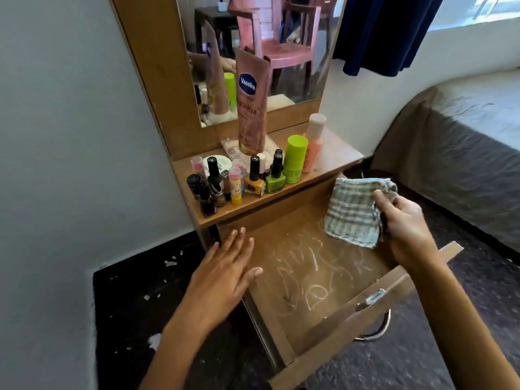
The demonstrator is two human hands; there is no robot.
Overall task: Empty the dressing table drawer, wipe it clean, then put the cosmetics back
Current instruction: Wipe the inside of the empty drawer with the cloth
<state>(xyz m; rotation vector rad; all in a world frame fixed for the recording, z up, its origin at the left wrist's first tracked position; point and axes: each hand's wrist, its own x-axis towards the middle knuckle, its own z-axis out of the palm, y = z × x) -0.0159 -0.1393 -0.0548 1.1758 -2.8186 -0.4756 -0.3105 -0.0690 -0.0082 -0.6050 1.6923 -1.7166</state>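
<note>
**Now the cloth hangs over the dusty drawer floor**

Here we hold the cloth (356,211) folded in our right hand (405,220), thumb and fingers pinched on its right edge, above the far right part of the open drawer (306,277). The dust lies toward us and to the left of the cloth, so we judge the wipe must travel down and leftward along the drawer's long axis, which runs from the table out toward its front panel (365,319). The right hand is plainly the nearer one to the work.

Our left hand (225,274) lies flat, fingers spread and holding nothing, on the drawer's left wall, seemingly steadying it.

The drawer holds no items, only pale chalky streaks across its brown floor. The emptying step looks done, the wiping not.

The cosmetics stand well apart from the drawer, on the tabletop (332,156): a tall lotion tube (251,108) upright by the mirror (253,52), a green bottle (295,160), a peach bottle (313,142), and a huddle of nail polishes (254,180) near the front left edge.
</note>
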